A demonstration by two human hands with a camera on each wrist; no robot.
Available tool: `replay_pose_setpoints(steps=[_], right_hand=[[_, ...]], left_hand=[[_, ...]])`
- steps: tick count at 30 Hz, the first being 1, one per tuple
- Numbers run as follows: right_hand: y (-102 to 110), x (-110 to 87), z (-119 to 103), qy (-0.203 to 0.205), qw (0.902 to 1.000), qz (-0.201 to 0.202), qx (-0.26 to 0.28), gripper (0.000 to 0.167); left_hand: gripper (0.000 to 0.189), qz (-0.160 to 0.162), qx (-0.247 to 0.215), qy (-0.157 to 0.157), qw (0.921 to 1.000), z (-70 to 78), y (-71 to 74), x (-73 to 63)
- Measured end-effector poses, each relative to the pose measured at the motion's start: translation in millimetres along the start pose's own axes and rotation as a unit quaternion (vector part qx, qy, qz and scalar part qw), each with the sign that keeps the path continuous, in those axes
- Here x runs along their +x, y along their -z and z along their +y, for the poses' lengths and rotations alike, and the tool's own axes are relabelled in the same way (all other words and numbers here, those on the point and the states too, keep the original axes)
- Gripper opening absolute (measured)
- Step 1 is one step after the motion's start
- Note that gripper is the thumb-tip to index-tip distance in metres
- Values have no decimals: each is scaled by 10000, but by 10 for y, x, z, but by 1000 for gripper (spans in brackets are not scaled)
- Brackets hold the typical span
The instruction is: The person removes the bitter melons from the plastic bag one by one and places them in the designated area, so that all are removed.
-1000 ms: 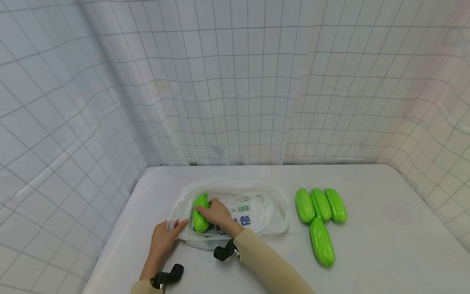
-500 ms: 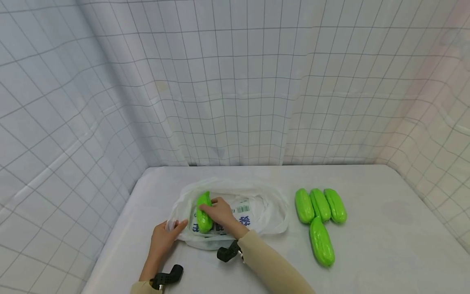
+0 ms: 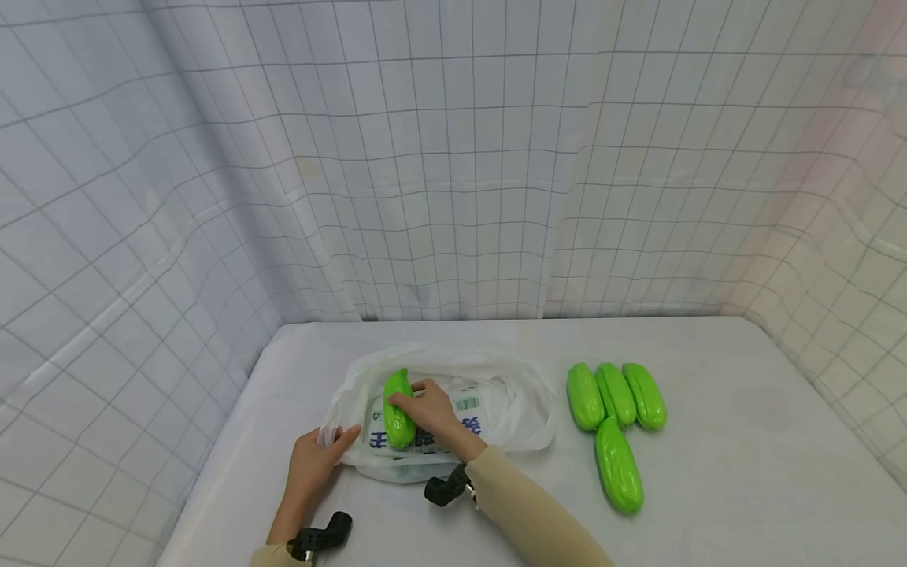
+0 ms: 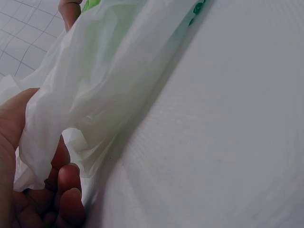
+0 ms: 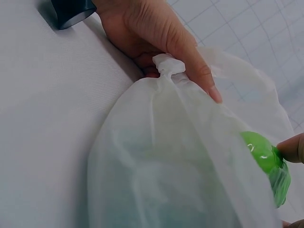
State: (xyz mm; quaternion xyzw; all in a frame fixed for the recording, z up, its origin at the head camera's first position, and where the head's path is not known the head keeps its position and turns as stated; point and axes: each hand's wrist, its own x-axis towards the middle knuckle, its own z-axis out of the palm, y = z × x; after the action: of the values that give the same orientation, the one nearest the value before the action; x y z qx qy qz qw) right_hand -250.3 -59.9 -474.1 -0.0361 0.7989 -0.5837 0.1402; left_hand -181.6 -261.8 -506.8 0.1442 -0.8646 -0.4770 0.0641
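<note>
A white plastic bag (image 3: 520, 394) with blue print lies with its mouth open on the table. My left hand (image 3: 313, 463) pinches its left edge between thumb and fingers; in the left wrist view the thin plastic (image 4: 109, 61) runs between them. Inside the mouth, my right hand (image 3: 428, 409) grips a shiny green plastic-wrapped packet (image 3: 399, 429), long and rounded, with its narrow end pointing away from me. The right wrist view shows that green packet (image 5: 261, 152) partly hidden behind the bag wall, with a fingertip touching it.
To the right lie three similar green packets (image 3: 616, 394) side by side, with another green packet (image 3: 619, 466) slanting in front of them. The white table (image 3: 737, 441) ends at a checked white curtain (image 3: 453, 197) behind and on both sides.
My right hand has shifted a little to the right inside the bag, bringing the green packet along. The left hand keeps its hold on the bag's edge.
</note>
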Motion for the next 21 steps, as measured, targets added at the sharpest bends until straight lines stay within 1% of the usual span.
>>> replay_pose_setpoints(steps=[7, 14, 21], right_hand=[[35, -19, 25, 114, 9998, -20, 144, 53], [100, -86, -23, 360, 9992, 23, -180, 56], [175, -178, -86, 465, 9989, 47, 1, 56]], left_hand=[[47, -7, -29, 22, 10000, 1, 1, 1], [48, -7, -30, 54, 10000, 5, 7, 1], [49, -36, 7, 94, 9999, 4, 5, 8]])
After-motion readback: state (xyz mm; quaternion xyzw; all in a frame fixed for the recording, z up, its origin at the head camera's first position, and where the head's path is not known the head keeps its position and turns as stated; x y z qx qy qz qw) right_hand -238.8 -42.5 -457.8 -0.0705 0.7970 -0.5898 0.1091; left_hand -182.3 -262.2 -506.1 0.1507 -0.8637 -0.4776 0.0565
